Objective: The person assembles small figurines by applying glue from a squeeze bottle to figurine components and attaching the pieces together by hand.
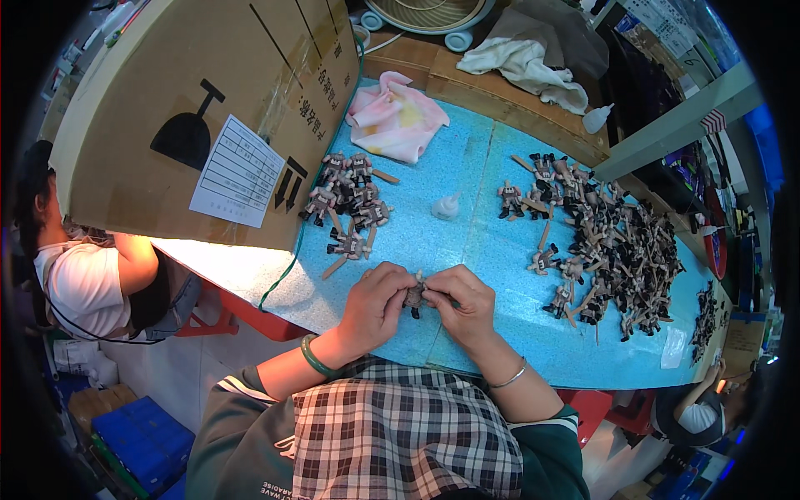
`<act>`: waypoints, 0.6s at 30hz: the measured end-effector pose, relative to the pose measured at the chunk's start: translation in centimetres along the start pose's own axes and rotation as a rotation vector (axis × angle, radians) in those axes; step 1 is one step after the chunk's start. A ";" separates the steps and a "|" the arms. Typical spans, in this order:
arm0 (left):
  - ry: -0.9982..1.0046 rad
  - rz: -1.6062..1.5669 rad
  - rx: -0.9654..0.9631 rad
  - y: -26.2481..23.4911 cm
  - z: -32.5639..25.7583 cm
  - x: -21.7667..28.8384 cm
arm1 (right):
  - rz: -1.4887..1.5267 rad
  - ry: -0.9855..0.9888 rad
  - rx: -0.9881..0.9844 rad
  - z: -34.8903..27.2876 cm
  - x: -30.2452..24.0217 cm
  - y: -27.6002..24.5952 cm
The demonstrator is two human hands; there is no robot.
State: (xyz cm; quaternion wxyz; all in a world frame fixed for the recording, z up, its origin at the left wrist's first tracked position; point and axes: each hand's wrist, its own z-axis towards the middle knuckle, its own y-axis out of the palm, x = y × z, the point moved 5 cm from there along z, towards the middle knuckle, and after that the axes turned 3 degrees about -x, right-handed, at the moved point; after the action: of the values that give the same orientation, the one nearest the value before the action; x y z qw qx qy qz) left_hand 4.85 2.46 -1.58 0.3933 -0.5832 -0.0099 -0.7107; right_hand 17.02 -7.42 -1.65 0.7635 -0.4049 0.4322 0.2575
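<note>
The left hand (373,302) and right hand (468,307) both pinch a small grey-and-black figurine (413,297), seemingly plastic, at the blue speckled counter's (512,329) near side.

Grey figurine (414,297), blue tabletop (512,258), checked apron (408,433)

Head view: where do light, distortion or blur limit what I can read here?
In the head view, glare washes the tabletop white below the cardboard box; fisheye bowing in the head view bends the box's outline, and the corners go black; also in the head view, the small figure between left hand and right hand is too small for fine detail.
</note>
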 end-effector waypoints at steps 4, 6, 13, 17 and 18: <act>-0.044 -0.047 0.025 0.1 0.0 -0.1 | -0.013 -0.033 -0.002 0.2 -0.3 -0.1; -0.040 -0.042 0.032 0.1 0.1 0.0 | 0.006 -0.026 0.011 0.2 -0.3 -0.1; -0.037 -0.007 -0.015 0.1 0.0 -0.2 | -0.027 -0.043 -0.055 0.1 -0.2 0.0; -0.206 -0.304 0.092 0.2 -0.7 -0.6 | 0.449 0.260 -0.003 0.3 0.6 0.2; -0.184 -0.263 0.118 0.2 -0.8 -0.6 | 0.612 0.326 0.000 0.3 0.9 0.4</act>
State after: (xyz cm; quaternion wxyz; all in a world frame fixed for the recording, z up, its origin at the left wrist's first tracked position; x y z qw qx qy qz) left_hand 4.29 2.31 -2.44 0.3280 -0.6152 -0.1638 -0.6979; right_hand 17.31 -6.92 -2.46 0.5717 -0.2921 0.6501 0.4065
